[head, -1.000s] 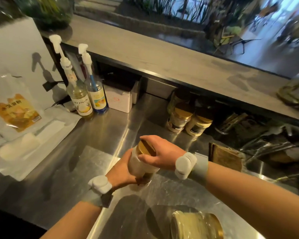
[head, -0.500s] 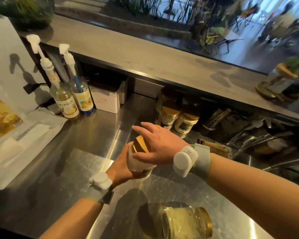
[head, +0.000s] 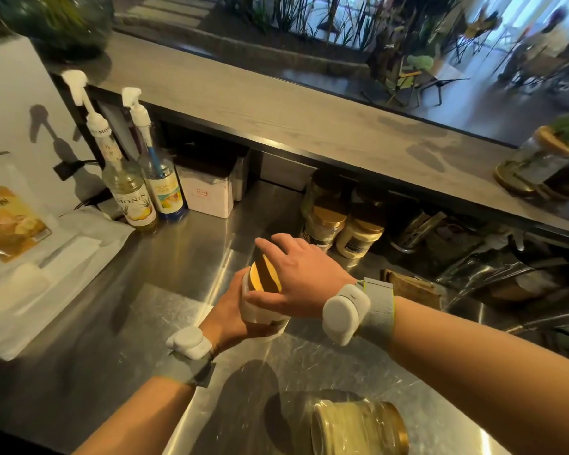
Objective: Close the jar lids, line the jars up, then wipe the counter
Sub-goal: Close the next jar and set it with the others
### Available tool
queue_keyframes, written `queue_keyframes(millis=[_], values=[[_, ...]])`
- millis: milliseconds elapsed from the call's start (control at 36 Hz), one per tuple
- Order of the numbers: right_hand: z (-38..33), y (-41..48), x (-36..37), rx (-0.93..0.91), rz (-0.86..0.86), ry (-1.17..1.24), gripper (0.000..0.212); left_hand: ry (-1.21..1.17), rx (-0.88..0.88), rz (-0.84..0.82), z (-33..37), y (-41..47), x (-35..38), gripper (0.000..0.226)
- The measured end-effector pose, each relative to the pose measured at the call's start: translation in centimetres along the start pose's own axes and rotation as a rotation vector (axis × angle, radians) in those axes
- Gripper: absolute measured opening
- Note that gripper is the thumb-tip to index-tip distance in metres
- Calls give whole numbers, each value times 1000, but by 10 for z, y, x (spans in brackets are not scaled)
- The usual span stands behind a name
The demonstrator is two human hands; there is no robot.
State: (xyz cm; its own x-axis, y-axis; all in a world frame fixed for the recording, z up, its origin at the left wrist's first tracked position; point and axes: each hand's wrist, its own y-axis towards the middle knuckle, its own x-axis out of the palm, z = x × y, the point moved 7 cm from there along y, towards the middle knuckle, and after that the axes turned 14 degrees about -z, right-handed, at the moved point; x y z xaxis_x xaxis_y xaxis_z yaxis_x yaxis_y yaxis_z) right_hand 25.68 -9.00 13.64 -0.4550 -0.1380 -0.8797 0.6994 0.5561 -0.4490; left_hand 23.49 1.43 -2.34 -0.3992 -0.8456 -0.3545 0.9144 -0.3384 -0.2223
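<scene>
A white-labelled jar [head: 260,310] with a gold lid [head: 265,274] stands on the steel counter [head: 178,257] at mid-frame. My left hand [head: 230,316] wraps its body from the left and below. My right hand [head: 301,274] lies over the gold lid, fingers spread across its top. Two more gold-lidded jars [head: 326,224] [head: 362,236] stand side by side under the shelf behind. Another jar [head: 358,428] with a pale filling sits at the near edge, low in the frame.
Two pump syrup bottles [head: 128,192] [head: 161,185] and a white box [head: 207,195] stand at the back left. White plastic packets [head: 30,257] cover the counter's left. A wooden shelf [head: 309,119] overhangs the back. Metal tools and a brown pad [head: 414,287] lie to the right.
The view has shifted a little. My right hand has turned on the lid, its fingers now stretched further out over the top. My left hand keeps its hold on the jar.
</scene>
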Motion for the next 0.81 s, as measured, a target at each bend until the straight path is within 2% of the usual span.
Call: queue_keyframes(millis=[139,250,333,417,583,694,806], values=[[-4,-1,-1,-93,-47,-62,79,-33,-6,2,6,3,-4,113],[6,3,0,72,12,-70,74,-91,27,-60,5,3,1,105],[10,8,3,167,3,-89,84,-102,37,-82,5,5,7,103],[10,8,2,106,21,-41,90,-62,27,-51,4,8,6,112],[6,5,3,-75,-3,-58,80,-70,32,17,1,12,-4,115],[10,6,2,-1,18,-44,75,-15,20,10,2,16,-5,117],[7,9,5,65,91,-79,72,23,10,-74,5,25,7,114]])
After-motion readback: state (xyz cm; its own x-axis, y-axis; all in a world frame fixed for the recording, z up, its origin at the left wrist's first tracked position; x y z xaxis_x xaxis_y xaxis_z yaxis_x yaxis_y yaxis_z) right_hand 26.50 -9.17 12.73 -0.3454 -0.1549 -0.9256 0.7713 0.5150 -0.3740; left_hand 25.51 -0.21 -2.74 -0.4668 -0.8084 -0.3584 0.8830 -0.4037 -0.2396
